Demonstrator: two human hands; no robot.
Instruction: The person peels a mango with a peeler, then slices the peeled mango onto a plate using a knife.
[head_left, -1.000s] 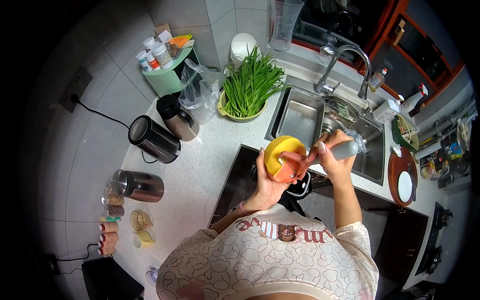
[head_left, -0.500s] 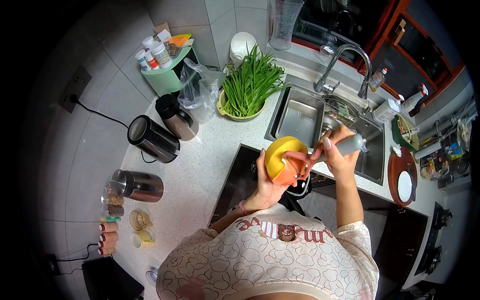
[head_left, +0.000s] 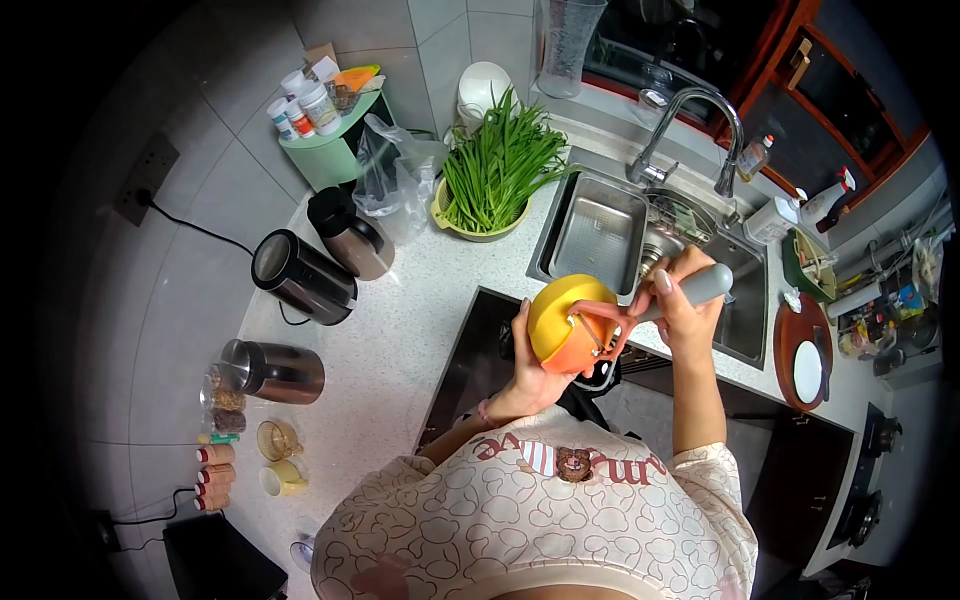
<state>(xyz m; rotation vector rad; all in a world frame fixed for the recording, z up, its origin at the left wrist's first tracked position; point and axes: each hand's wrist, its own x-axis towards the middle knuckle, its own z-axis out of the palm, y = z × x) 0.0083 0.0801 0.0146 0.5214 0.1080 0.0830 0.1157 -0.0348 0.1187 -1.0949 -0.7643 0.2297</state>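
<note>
A round fruit or vegetable, yellow on one side and orange where its skin is off, rests in my left hand, whose fingers wrap its left side and underside. My right hand is closed round the grey handle of a peeler. The pinkish, forked head of the peeler lies against the orange part. Both hands are in front of the near edge of the sink.
Green leafy stalks fill a colander at the back. Kettles and a steel jug stand on the left counter, near glass cups. A round brown board with a white disc lies right of the sink.
The peeler and my right hand have shifted slightly to the right, and the peeler's handle now tilts further up. My left hand has barely moved with the fruit or vegetable.
</note>
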